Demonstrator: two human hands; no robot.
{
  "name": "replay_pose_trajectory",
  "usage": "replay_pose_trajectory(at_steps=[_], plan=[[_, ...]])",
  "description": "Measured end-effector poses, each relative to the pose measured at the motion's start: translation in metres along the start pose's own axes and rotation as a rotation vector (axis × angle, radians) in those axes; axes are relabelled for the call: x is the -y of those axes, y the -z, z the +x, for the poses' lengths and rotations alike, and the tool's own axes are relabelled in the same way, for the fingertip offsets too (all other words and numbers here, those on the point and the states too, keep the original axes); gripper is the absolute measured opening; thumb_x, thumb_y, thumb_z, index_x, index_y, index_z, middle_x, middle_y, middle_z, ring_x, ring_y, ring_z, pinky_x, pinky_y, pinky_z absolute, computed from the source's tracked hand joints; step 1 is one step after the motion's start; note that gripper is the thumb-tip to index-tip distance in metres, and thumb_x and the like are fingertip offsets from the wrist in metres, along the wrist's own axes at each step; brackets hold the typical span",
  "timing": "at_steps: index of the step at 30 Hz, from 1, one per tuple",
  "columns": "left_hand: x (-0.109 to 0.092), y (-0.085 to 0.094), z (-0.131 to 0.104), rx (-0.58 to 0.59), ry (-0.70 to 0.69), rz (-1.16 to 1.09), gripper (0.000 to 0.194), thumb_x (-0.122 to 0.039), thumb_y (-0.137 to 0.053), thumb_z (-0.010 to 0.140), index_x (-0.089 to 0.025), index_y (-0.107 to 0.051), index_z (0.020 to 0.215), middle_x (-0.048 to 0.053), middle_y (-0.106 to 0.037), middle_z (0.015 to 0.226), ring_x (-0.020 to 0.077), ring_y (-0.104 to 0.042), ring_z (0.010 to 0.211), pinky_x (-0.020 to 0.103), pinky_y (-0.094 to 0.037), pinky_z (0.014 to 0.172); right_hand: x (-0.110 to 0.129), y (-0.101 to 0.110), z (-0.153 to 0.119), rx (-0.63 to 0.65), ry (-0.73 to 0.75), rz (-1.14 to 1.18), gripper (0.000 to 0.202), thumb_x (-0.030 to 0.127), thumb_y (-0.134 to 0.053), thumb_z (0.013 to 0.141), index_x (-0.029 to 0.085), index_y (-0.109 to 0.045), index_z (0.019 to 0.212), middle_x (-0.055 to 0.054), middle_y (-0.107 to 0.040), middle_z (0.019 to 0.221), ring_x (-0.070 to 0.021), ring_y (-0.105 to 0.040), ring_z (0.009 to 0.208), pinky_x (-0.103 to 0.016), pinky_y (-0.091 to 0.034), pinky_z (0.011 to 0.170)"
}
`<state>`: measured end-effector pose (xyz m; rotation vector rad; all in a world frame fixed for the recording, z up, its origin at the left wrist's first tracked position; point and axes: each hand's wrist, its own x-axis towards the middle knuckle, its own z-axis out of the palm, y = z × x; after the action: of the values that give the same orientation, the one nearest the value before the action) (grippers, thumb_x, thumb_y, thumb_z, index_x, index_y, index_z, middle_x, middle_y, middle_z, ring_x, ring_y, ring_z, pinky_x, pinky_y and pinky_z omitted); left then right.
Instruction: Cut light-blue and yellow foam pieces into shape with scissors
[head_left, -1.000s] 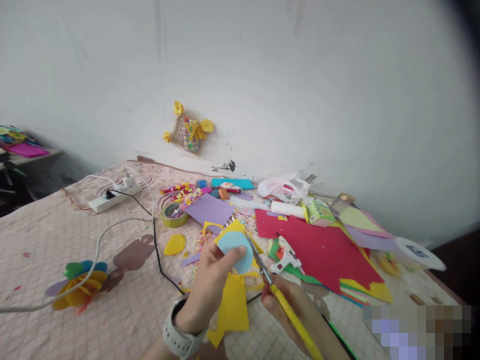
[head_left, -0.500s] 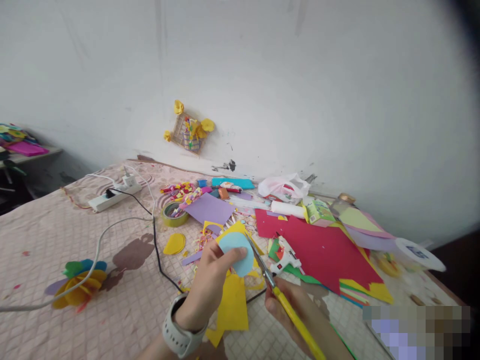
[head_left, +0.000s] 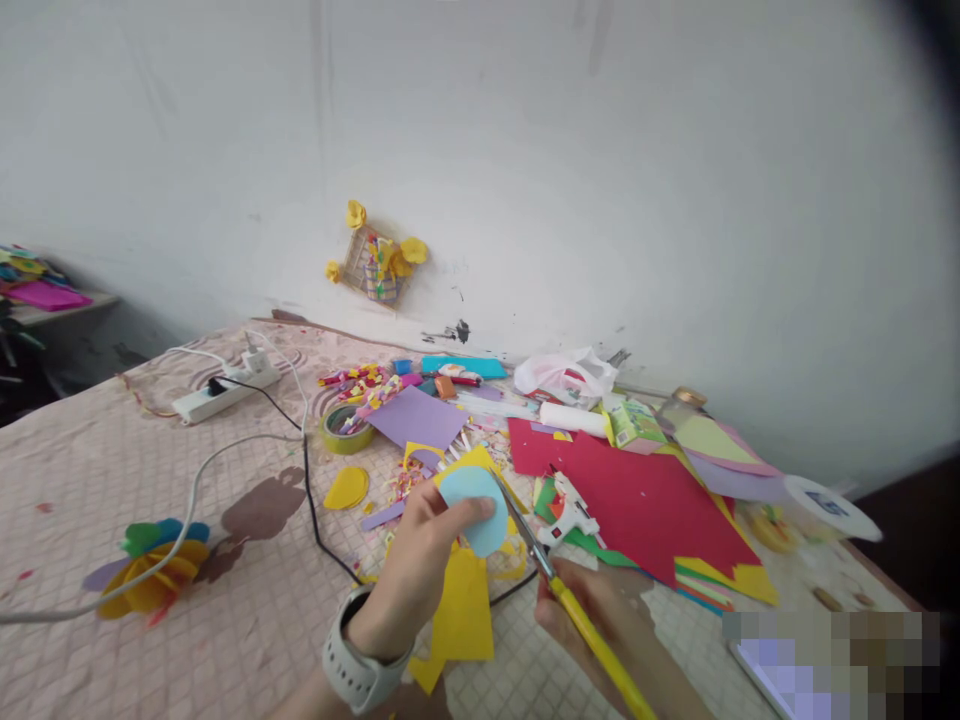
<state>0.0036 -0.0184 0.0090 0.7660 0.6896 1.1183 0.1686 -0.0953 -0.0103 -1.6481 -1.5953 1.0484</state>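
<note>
Between the thumb and fingers of my left hand (head_left: 424,550) is a light blue paper circle (head_left: 480,530), held upright above the table. My right hand (head_left: 577,605) is closed around yellow-handled scissors (head_left: 540,560). Their metal blades slant up and left and end close to the circle's right edge; I cannot tell whether they touch it. Beneath my hands lie yellow paper pieces (head_left: 463,610). A white hot glue gun (head_left: 571,515) rests just beyond my right hand.
Red sheets (head_left: 637,500) spread at right. A purple sheet (head_left: 420,418), a tape roll (head_left: 346,430) and yellow circles (head_left: 347,488) lie left of centre. A power strip (head_left: 225,392), cables (head_left: 309,490) and a colourful paper flower (head_left: 154,570) occupy the left side.
The view has shifted slightly. My right hand and the scissors sit a touch further right, while the left hand keeps the blue circle in nearly the same pose.
</note>
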Motion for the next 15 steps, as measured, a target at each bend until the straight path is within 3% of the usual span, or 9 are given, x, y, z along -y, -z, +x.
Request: replay_pose_trajectory(at_steps=[10, 15], plan=[[0.000, -0.001, 0.000, 0.005, 0.005, -0.012, 0.007, -0.014, -0.072, 0.060, -0.014, -0.065, 0.062, -0.002, -0.059, 0.057, 0.0089, -0.049, 0.051, 0.020, -0.041, 0.051, 0.002, 0.004, -0.003, 0.027, -0.019, -0.066, 0.031, 0.047, -0.058, 0.077, 0.020, -0.048, 0.066, 0.006, -0.034, 0.056, -0.0110, -0.030, 0.050, -0.022, -0.024, 0.044], [0.002, 0.000, 0.000, 0.021, 0.003, -0.011, 0.006, -0.014, -0.071, 0.061, -0.014, -0.065, 0.062, -0.002, -0.058, 0.057, 0.0086, -0.048, 0.051, 0.019, -0.040, 0.051, -0.004, 0.005, -0.004, 0.066, -0.025, -0.051, 0.038, 0.054, -0.056, 0.078, 0.021, -0.043, 0.066, 0.006, -0.030, 0.057, -0.0113, -0.026, 0.052, -0.023, -0.020, 0.046]])
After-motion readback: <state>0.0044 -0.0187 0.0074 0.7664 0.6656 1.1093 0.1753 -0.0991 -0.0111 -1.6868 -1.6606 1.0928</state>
